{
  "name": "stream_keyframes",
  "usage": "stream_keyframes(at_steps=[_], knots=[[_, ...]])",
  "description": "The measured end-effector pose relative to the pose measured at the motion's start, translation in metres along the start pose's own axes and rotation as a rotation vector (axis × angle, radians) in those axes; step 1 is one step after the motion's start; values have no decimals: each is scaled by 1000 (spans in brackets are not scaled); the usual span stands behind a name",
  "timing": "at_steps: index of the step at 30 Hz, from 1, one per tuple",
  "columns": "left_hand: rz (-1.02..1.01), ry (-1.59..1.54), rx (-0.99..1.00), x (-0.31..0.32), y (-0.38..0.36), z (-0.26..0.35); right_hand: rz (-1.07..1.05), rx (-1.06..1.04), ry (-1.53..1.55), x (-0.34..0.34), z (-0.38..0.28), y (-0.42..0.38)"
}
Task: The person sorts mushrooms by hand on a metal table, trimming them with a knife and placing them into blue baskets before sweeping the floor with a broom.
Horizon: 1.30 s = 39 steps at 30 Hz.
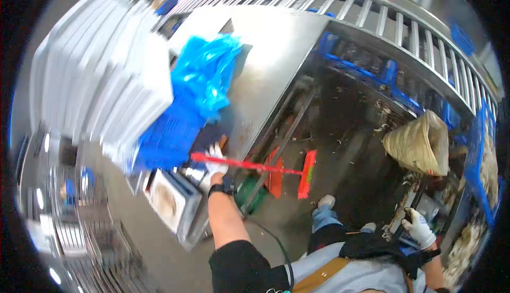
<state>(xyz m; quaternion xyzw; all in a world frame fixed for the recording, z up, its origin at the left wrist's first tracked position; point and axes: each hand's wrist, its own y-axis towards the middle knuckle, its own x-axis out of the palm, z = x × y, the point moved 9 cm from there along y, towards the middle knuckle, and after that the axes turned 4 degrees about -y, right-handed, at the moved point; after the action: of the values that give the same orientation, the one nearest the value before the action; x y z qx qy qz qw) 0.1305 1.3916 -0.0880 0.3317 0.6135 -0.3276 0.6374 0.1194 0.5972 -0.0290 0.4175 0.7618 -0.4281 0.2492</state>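
My left hand [215,160], in a white glove, is closed round the handle of a red broom [249,164] near its end. The handle runs rightward to a narrow red head [307,174] above the dark floor; whether the head has bristles is blurred. Another flat red piece [275,175] is beside it, partly behind the handle. My right hand [419,229], also gloved in white, is at the lower right with its fingers apart and nothing visible in it. It is near a metal ledge with pale scraps.
A steel table [265,75] bears a blue plastic bag [207,70]. White stacked boxes [106,75] and a blue crate [170,134] stand left. A yellowish sack [417,144] and blue crate [481,160] are right. A slatted metal conveyor [366,14] curves behind. Scraps litter the floor.
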Motion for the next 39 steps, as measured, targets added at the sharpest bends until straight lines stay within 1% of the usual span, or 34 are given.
stream_keyframes(at_steps=[1,3,4,6,7,8,9,10,11,12,13,14,15,16,17,18,19,20,21,22,23,24,25,27,28,29,30,31,32,34,35,37,38,39], knots=[[-73,7,47,13,18,1,9,-1,-49,3,-2,0],[-105,-87,-45,19,42,-9,-22,80,-18,9,-8,1],[-173,-47,-10,21,45,-4,-10,33,-96,10,-18,4],[-283,-7,55,-12,40,13,-55,59,-72,10,-40,7],[-285,8,52,-19,41,10,-77,67,-59,10,-45,8],[-171,-126,148,-39,40,13,-47,41,-122,6,-51,7],[36,-346,56,-35,49,-28,37,-67,-133,5,-53,7],[273,-600,18,-53,43,-57,35,-5,-82,-6,-68,6],[342,-822,-16,-78,34,-75,72,-52,-66,-10,-72,4],[403,-1048,-66,-117,21,-93,54,-22,-63,-9,-67,1],[474,-534,-87,-163,7,-113,84,-62,-79,-6,-60,-2],[520,-1024,-288,-172,-3,-157,73,-60,-82,-6,-57,-4],[642,-965,-206,-226,-30,-145,35,-61,-73,1,-46,-1],[763,-800,-44,-283,-64,-116,7,-41,-46,3,-44,0],[882,-576,171,-329,-97,-79,-30,-70,2,5,-45,2],[1002,-330,454,-360,-135,-30,-19,-120,37,4,-46,7],[941,-1082,7,-390,-160,24,-16,-267,44,-1,-58,10],[1024,-878,118,-421,-185,71,-118,-229,198,-9,-70,15],[1099,-670,225,-439,-207,112,-235,-150,270,-17,-83,22],[1093,-632,250,-438,-216,150,-112,-512,234,-22,-100,30],[1091,-596,281,-434,-224,183,-70,-687,374,-52,-133,27],[1102,-536,458,-427,-229,217,-275,-461,517,-57,-140,32],[1123,-612,700,-420,-254,275,-234,-489,710,-64,-146,36],[1075,-814,1064,-407,-303,383,-470,-473,1263,-78,-166,19],[932,-926,1287,-407,-331,442,-662,-437,1605,-73,-168,16],[760,-982,1490,-400,-355,495,-606,-570,1717,-93,-168,7],[524,-968,1707,-385,-382,545,-534,-708,1825,-117,-163,-6],[293,-936,1893,-368,-412,588,-431,-810,1845,-141,-144,-28],[114,-914,2054,-351,-442,626,-264,-854,1785,-167,-113,-60],[213,-971,2203,-332,-500,679,24,-721,1744,-201,-35,-117],[204,-1030,2272,-320,-526,700,-57,-377,2038,-189,7,-130],[309,-980,2348,-301,-578,739,534,-440,1788,-214,105,-174],[263,-982,2377,-292,-593,762,812,-293,1535,-235,139,-217],[215,-976,2405,-282,-606,784,1010,-198,1386,-245,167,-256]])
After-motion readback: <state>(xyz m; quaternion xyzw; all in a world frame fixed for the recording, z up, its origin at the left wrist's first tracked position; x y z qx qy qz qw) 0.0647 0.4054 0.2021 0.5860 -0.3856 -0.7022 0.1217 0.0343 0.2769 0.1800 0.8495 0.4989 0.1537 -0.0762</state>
